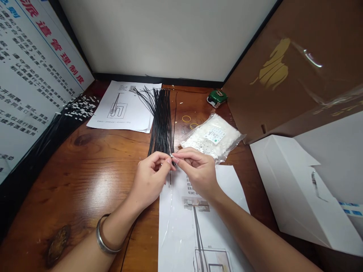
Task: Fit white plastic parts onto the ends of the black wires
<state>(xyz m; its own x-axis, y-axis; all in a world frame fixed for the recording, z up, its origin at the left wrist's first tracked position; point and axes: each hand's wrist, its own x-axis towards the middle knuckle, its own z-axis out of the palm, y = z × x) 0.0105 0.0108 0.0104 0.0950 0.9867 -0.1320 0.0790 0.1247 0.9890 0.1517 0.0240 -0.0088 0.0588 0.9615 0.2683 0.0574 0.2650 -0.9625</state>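
Observation:
My left hand (150, 177) is closed, thumb and forefinger pinching what looks like the end of a thin black wire (129, 241) that trails down beneath my forearm. Fingertip to fingertip with it, my right hand (200, 170) is also pinched closed. Whatever sits in the right fingers is too small and covered to make out. Just beyond both hands lies a bundle of black wires (161, 121), its near ends close to my fingertips. A clear bag of small white pieces (198, 139) rests beyond my right hand. Under that hand is a printed drawing sheet (176, 226).
More printed sheets (99, 117) lie at the back left. Black wires with white ends (81, 107) are heaped along the left panel. A green tape measure (217, 98) and yellow rubber bands (186, 118) sit at the back. A white box (297, 189) stands on the right.

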